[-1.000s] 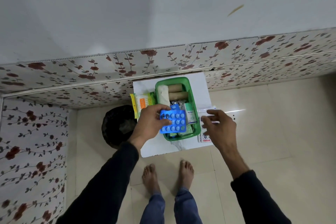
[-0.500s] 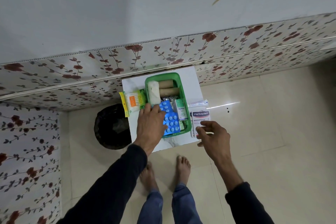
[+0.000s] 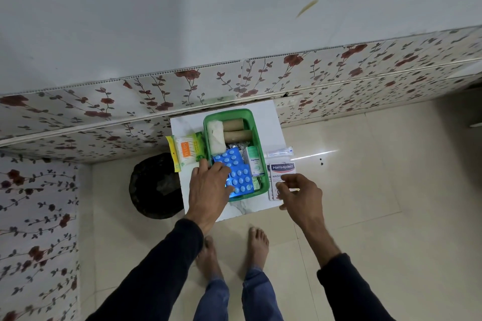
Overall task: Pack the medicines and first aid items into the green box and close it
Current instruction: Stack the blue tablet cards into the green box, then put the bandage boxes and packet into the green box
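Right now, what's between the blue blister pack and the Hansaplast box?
Head view: a small white-green carton standing inside the green box, then that box's right wall. No bare table between them.

The box (image 3: 257,122) is green, holding blue pill sheets (image 3: 236,171), a white gauze roll (image 3: 217,137), two brown rolls (image 3: 236,130) and a white-and-green carton (image 3: 254,161). Beside it lie a yellow, orange and green packet (image 3: 185,150) and a white plaster pack (image 3: 282,170) with a navy label. The table (image 3: 268,122) is white, the wall panel (image 3: 300,70) pale with red flowers, the sleeves (image 3: 156,268) black.
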